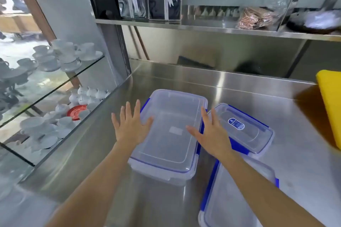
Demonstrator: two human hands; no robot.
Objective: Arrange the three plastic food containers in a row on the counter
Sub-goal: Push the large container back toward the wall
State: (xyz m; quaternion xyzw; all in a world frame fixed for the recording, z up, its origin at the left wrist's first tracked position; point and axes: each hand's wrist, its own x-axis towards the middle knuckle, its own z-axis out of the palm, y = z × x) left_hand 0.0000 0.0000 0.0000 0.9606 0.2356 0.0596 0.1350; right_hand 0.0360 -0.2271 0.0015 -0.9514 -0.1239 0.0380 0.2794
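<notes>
The left hand (131, 127) is spread flat, fingers splayed, gripping nothing; its thumb lies over the left edge of the large lidded container (169, 134), the other fingers over bare steel counter (88, 153). This container sits between the two hands, lengthwise away from the person. The right hand (212, 134) is equally open and empty, thumb over the lid's right edge, fingers reaching toward the blue side clip. Whether either palm actually presses the plastic is hard to tell from above.

Just beyond the right hand's fingertips lies the smaller labelled container (241, 129), angled and almost touching the large one. Beneath the right forearm is a third container (238, 195), partly cut off by the frame.

The risks, as I judge them: closing on the smooth lid could let the box slide on polished steel; pushing it rightward would knock the angled container further askew; and the forearm may drag the near container out of line.
</notes>
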